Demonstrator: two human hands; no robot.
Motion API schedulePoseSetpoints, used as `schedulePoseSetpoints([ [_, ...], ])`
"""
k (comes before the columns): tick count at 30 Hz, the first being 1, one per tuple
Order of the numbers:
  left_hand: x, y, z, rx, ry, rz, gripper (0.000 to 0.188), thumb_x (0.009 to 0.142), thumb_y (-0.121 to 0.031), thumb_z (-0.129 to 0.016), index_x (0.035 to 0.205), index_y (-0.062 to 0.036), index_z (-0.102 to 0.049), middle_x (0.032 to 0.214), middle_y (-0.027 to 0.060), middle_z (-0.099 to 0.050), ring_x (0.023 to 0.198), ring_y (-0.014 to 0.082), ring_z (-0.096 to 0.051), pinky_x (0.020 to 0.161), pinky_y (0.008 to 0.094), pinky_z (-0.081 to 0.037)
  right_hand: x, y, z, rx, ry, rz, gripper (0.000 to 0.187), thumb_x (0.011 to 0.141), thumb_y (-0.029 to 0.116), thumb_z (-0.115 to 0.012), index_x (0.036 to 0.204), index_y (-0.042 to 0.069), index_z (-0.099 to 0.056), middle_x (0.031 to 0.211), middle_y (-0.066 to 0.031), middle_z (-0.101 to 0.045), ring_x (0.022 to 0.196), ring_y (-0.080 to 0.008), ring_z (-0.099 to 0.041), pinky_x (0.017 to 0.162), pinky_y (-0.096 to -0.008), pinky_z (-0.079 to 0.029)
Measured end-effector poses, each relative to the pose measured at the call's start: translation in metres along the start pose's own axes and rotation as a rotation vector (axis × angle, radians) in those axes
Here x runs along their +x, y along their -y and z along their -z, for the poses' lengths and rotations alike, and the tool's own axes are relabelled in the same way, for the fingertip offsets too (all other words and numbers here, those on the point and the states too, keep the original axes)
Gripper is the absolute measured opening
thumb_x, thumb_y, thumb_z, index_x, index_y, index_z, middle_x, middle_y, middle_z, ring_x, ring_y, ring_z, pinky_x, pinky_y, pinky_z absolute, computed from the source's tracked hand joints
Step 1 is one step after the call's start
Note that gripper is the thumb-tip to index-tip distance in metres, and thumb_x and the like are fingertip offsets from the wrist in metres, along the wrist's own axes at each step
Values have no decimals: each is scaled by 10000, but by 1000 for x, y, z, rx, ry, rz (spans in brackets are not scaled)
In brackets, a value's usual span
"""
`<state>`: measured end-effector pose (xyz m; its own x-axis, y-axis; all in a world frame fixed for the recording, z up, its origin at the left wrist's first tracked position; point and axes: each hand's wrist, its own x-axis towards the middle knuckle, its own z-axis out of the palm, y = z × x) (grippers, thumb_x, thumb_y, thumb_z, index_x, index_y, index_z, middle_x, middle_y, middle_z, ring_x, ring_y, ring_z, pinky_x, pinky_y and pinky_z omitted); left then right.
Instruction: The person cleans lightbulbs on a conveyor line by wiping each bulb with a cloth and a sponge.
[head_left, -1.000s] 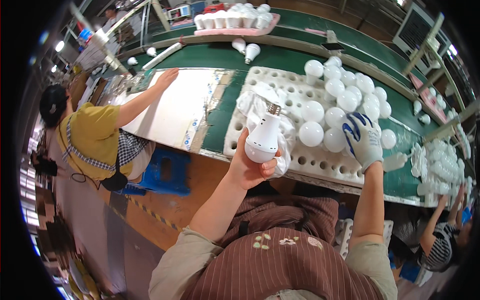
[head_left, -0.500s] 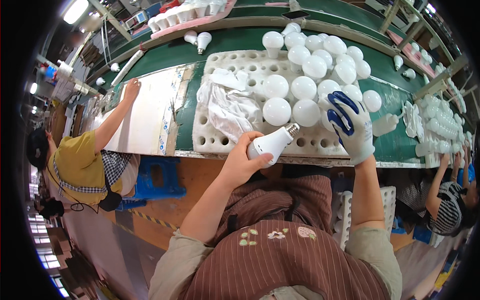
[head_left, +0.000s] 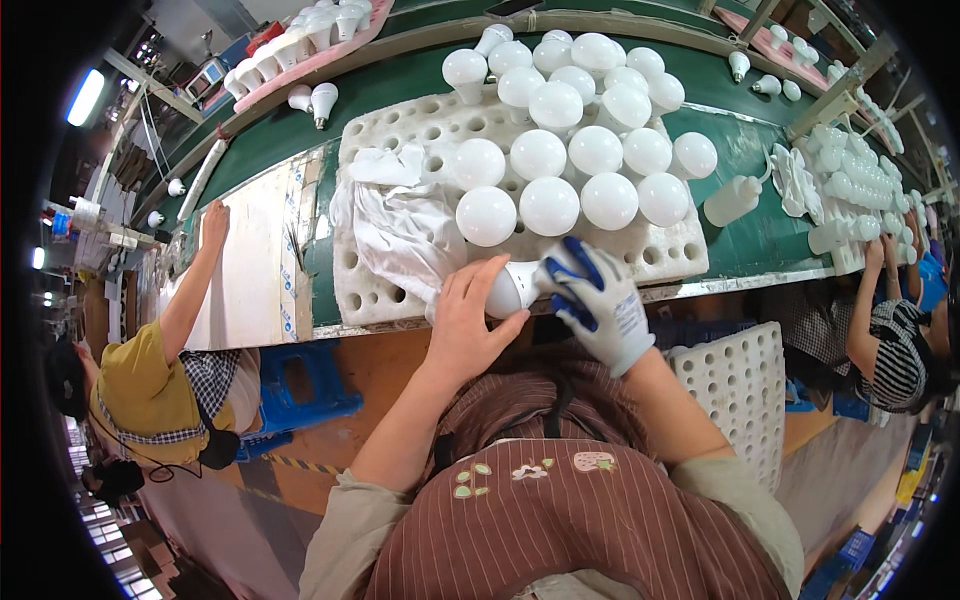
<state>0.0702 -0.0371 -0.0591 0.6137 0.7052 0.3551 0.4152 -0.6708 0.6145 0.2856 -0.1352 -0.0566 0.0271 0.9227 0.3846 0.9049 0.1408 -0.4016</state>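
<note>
A white light bulb point(head_left: 511, 290) lies nearly level in front of me, above the near edge of the foam tray. My bare left hand point(head_left: 468, 318) is closed around its rounded end. My right hand point(head_left: 603, 308), in a white glove with blue-coated fingertips, closes over the base end of the same bulb. Slight motion blur softens the gloved fingers, and the screw cap is hidden under them. Just beyond stand several round white bulbs point(head_left: 549, 206), globes up, in the holes of the white foam tray point(head_left: 365, 285). A crumpled white cloth point(head_left: 400, 225) covers the tray's left part.
Right of the tray are a white squeeze bottle point(head_left: 733, 201) and a white glove point(head_left: 795, 183). A second holed foam tray point(head_left: 735, 400) stands below the table edge. Co-workers sit left and right; a blue stool point(head_left: 310, 385) is at left. Bulbs fill a pink tray point(head_left: 330, 45) behind.
My right hand has come down and left from the standing bulbs onto the held bulb's base. The bulb has turned from tilted to nearly level. The view has shifted, moving the scene leftward.
</note>
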Motion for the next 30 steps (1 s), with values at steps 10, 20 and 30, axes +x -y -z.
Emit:
schedulePoseSetpoints([
  [10, 4, -10, -10, -145, 46, 75, 1001, 679, -153, -875, 1513, -6, -342, 1286, 122, -616, 1158, 357, -562, 1014, 457, -433, 5, 27, 5, 172, -2, 27, 485, 825, 245, -731, 1292, 149, -636, 1459, -178, -506, 1316, -409, -468, 1099, -522, -360],
  [20, 8, -10, 3, 5, 139, -89, 967, 669, -135, -870, 1502, -27, -391, 1290, 177, -576, 1189, 397, -524, 1038, 478, -408, 2, 30, 17, 176, 14, 36, 450, 799, 255, -752, 1211, 104, -654, 1435, -199, -515, 1297, -424, -476, 1090, -534, -372],
  [30, 13, -12, 4, 146, 75, -169, 985, 671, -131, -863, 1515, -22, -367, 1372, 178, -552, 1235, 371, -520, 1047, 466, -413, 0, -1, 15, 93, -66, -99, 472, 815, 203, -722, 1268, 100, -643, 1404, -189, -546, 1261, -413, -501, 1080, -491, -385],
])
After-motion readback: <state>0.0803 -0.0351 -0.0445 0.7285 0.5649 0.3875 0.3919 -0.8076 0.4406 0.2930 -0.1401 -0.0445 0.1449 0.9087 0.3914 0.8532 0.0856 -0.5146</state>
